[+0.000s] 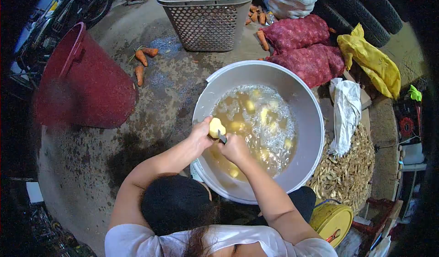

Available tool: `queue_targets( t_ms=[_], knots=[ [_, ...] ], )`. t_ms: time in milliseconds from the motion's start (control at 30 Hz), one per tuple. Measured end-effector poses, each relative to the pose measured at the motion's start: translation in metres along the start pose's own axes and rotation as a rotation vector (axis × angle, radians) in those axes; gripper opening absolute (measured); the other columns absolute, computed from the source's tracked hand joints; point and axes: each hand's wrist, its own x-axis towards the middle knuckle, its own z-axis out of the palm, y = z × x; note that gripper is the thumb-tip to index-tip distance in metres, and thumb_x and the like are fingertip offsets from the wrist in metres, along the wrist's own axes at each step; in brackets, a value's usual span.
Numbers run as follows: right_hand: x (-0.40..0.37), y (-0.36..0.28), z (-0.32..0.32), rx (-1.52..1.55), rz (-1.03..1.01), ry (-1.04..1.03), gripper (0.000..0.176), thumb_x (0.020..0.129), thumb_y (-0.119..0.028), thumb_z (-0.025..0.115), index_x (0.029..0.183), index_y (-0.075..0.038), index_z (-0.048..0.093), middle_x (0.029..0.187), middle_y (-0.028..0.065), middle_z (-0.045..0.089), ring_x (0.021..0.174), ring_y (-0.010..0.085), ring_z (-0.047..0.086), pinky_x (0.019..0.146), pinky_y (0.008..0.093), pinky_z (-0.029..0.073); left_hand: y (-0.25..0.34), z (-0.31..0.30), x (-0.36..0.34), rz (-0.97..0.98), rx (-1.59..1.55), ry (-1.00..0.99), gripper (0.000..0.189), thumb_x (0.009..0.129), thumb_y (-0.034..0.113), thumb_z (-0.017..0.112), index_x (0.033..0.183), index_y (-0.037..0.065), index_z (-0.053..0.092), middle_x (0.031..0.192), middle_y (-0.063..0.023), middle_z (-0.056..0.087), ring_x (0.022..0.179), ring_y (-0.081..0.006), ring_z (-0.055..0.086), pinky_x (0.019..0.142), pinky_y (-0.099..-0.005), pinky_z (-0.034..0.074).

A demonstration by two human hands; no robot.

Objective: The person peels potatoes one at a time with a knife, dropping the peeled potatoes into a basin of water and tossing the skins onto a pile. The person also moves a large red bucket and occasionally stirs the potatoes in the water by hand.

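My left hand is closed around a peeled, pale yellow potato above the near left side of a large grey tub. In my right hand is a small knife, its blade against the potato's lower right side. Cloudy brown water with white foam lies in the tub, and several peeled potatoes show in it. My right fingers wrap around the knife's handle, which is mostly hidden.
A red bin stands left, a grey perforated basket beyond the tub. Loose carrots lie on the floor. Red mesh sacks, a yellow sack, a heap of peelings and a yellow bucket are right.
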Motion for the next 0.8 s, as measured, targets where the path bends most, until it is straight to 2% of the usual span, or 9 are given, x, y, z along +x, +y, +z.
queue_targets(
  t_ms=[167, 233, 267, 367, 433, 467, 533, 800],
  knots=[
    [0.01, 0.019, 0.004, -0.012, 0.05, 0.056, 0.022, 0.068, -0.022, 0.062, 0.073, -0.001, 0.06, 0.068, 0.0215, 0.059, 0.065, 0.0361, 0.059, 0.062, 0.0414, 0.048, -0.004, -0.007, 0.012, -0.009, 0.013, 0.003, 0.023, 0.092, 0.026, 0.037, 0.099, 0.008, 0.05, 0.088, -0.0055, 0.058, 0.075, -0.0194, 0.058, 0.066, -0.0368, 0.051],
    [0.016, 0.034, -0.01, 0.137, 0.264, 0.044, 0.021, 0.069, -0.022, 0.062, 0.074, -0.002, 0.06, 0.067, 0.0206, 0.06, 0.064, 0.0348, 0.06, 0.06, 0.0401, 0.048, -0.002, -0.003, 0.002, 0.024, 0.113, -0.03, 0.024, 0.092, 0.026, 0.037, 0.099, 0.008, 0.05, 0.088, -0.0056, 0.058, 0.076, -0.0203, 0.059, 0.067, -0.0379, 0.051],
    [0.016, 0.036, -0.009, 0.137, 0.263, 0.043, 0.021, 0.069, -0.022, 0.062, 0.074, -0.002, 0.06, 0.067, 0.0206, 0.06, 0.064, 0.0348, 0.06, 0.06, 0.0401, 0.048, 0.001, -0.004, 0.003, 0.025, 0.112, -0.029, 0.024, 0.092, 0.026, 0.037, 0.099, 0.008, 0.05, 0.088, -0.0056, 0.058, 0.076, -0.0203, 0.059, 0.067, -0.0379, 0.051],
    [0.005, 0.036, -0.005, 0.17, 0.219, 0.07, 0.021, 0.07, -0.022, 0.061, 0.075, -0.002, 0.061, 0.065, 0.0204, 0.059, 0.062, 0.0334, 0.06, 0.06, 0.0395, 0.048, 0.001, -0.006, 0.006, -0.016, 0.031, -0.01, 0.026, 0.092, 0.028, 0.036, 0.101, 0.007, 0.049, 0.089, -0.0063, 0.058, 0.08, -0.0215, 0.058, 0.071, -0.0399, 0.05],
    [-0.006, 0.017, -0.004, 0.121, 0.102, 0.098, 0.021, 0.07, -0.024, 0.06, 0.074, -0.003, 0.059, 0.067, 0.0202, 0.06, 0.063, 0.0345, 0.06, 0.06, 0.0411, 0.049, 0.0, 0.001, -0.002, 0.014, -0.016, 0.109, 0.028, 0.092, 0.029, 0.035, 0.103, 0.007, 0.048, 0.09, -0.0075, 0.058, 0.084, -0.0227, 0.057, 0.075, -0.0418, 0.048],
    [-0.008, 0.015, 0.0, 0.12, 0.104, 0.099, 0.021, 0.07, -0.024, 0.06, 0.074, -0.003, 0.059, 0.067, 0.0202, 0.06, 0.063, 0.0345, 0.06, 0.06, 0.0411, 0.049, -0.001, -0.001, 0.001, 0.012, -0.015, 0.108, 0.028, 0.092, 0.029, 0.035, 0.103, 0.007, 0.048, 0.09, -0.0075, 0.058, 0.084, -0.0227, 0.057, 0.075, -0.0418, 0.048],
    [-0.012, 0.01, 0.007, -0.021, -0.076, 0.134, 0.022, 0.069, -0.026, 0.062, 0.073, -0.005, 0.057, 0.066, 0.0188, 0.06, 0.062, 0.0333, 0.06, 0.058, 0.0421, 0.048, -0.003, -0.009, 0.008, -0.007, -0.047, -0.016, 0.028, 0.093, 0.029, 0.034, 0.101, 0.007, 0.049, 0.089, -0.0082, 0.057, 0.085, -0.023, 0.056, 0.076, -0.0421, 0.046],
    [-0.006, 0.009, 0.021, -0.151, -0.115, 0.129, 0.024, 0.07, -0.027, 0.061, 0.075, -0.004, 0.055, 0.069, 0.0173, 0.062, 0.063, 0.0313, 0.061, 0.056, 0.0405, 0.049, -0.002, 0.002, -0.002, -0.029, -0.039, -0.004, 0.027, 0.092, 0.027, 0.034, 0.097, 0.008, 0.051, 0.087, -0.0077, 0.058, 0.078, -0.0232, 0.057, 0.071, -0.0405, 0.048]
  ],
)
